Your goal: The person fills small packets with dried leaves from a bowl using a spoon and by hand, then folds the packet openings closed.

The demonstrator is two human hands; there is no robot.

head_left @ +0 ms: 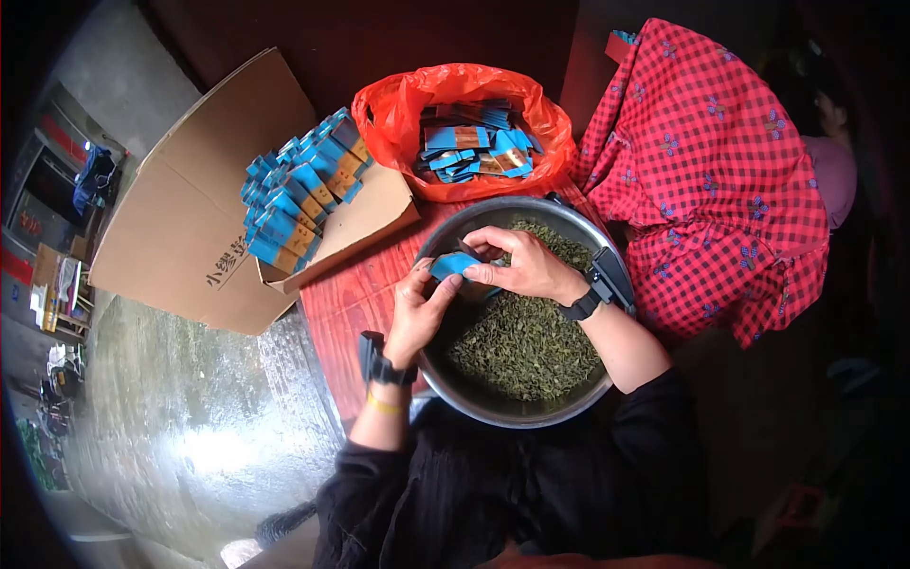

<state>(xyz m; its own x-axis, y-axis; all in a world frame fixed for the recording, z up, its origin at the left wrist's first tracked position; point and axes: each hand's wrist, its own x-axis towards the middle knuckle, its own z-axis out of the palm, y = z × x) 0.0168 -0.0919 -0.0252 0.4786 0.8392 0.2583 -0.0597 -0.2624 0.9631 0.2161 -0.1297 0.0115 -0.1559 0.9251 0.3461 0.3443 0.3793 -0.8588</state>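
A small blue packet (453,265) is pinched between my two hands, above a wide metal basin (526,420). My left hand (417,308) grips its left side, thumb on the front. My right hand (526,264) holds the other side with thumb and fingers, and partly hides it. Dried green leaves (526,346), like loose tea, fill much of the basin below my hands. Whether the packet has anything inside, I cannot tell.
Beyond the basin, a red plastic bag (379,123) holds many blue-and-brown packets (474,142). More packets (303,190) stand in rows in a cardboard box (190,190) at left. Red checked cloth (711,180) lies to the right. Everything rests around a red table (355,313).
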